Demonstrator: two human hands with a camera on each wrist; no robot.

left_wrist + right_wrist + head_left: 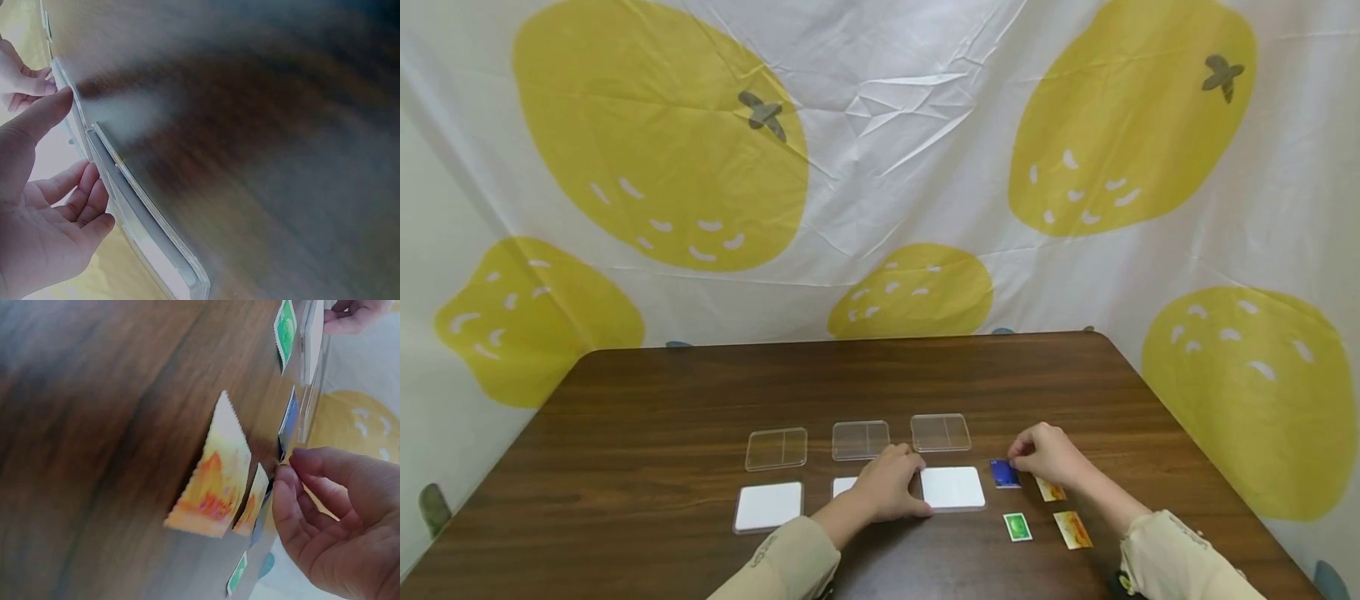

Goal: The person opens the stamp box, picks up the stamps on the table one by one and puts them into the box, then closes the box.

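Observation:
My right hand [1051, 457] pinches the corner of a small blue stamp [1003, 473] between thumb and forefinger. Its fingertips meet right at the stamp's edge in the right wrist view. My left hand [889, 485] spreads its thumb and fingers beside the left edge of the rightmost white-filled clear case [953, 487], with the thumb touching its near corner. Below that hand lies the middle white-filled case [844, 484], mostly hidden. A green stamp [1018, 527] and an orange-yellow stamp [212, 487] lie near the right hand; another orange-yellow stamp [1049, 490] is partly covered by the right wrist.
Behind the white-filled cases, three clear trays with a dividing line stand in a row: left [777, 448], middle [860, 440] and right [941, 432]. A third white-filled case [768, 506] lies at left. The brown table [625, 400] meets a lemon-printed curtain [895, 192].

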